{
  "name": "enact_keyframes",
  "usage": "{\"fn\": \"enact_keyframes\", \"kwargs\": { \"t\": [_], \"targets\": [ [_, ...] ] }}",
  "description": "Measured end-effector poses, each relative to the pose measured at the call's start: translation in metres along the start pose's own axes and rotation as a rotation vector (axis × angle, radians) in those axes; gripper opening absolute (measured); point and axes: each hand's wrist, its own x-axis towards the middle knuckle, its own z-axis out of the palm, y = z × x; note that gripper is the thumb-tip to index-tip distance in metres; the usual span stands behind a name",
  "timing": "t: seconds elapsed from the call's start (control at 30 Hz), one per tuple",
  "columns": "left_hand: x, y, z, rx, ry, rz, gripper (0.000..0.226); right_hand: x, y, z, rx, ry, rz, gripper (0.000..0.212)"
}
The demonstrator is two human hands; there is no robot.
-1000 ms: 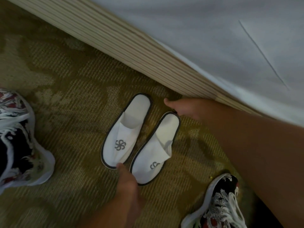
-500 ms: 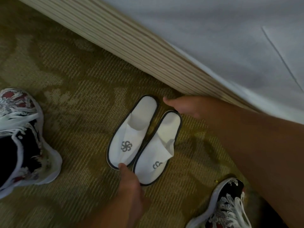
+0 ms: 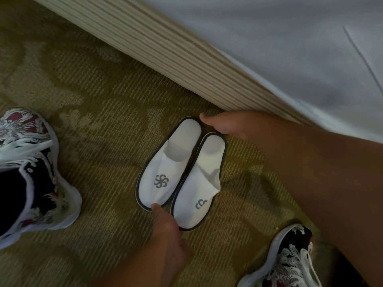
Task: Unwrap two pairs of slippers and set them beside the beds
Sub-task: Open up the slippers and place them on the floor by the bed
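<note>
The slippers (image 3: 161, 175) lie paired on the carpet (image 3: 99, 125) beside the bed (image 3: 170, 50), left hand (image 3: 167, 228) touching the toes and right hand (image 3: 226, 125) at the heels, probably squaring them; I cannot tell either grip.

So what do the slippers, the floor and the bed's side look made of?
Slippers: thin white cloth, matte, likely terry or fleece; the upper creases softly, with dark piped edging and a grey logo.
Floor: olive carpet, ribbed low pile with a paler pattern.
Bed side: beige striped fabric, probably upholstery.
</note>
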Motion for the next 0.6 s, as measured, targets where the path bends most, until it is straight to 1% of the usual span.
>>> {"fn": "enact_keyframes", "kwargs": {
  "t": [0.1,0.2,0.27,0.43,0.6],
  "targets": [
    [0.001,-0.002,0.002,-0.031,0.030,-0.002,0.096,0.003,-0.003,-0.001,-0.040,0.027,0.001,0.097],
    [0.008,-0.008,0.005,-0.082,-0.032,0.050,0.099,0.008,-0.003,0.000,-0.053,0.039,0.024,0.099],
    [0.011,-0.010,0.006,-0.108,-0.040,0.074,0.099,0.008,-0.004,0.000,-0.055,0.032,0.033,0.101],
    [0.006,-0.006,0.007,-0.084,-0.017,0.060,0.099,0.007,-0.005,-0.003,-0.027,-0.004,0.021,0.101],
    [0.004,-0.004,0.008,-0.060,0.010,0.060,0.098,0.006,-0.006,-0.002,-0.003,0.010,0.013,0.104]
  ]
}}
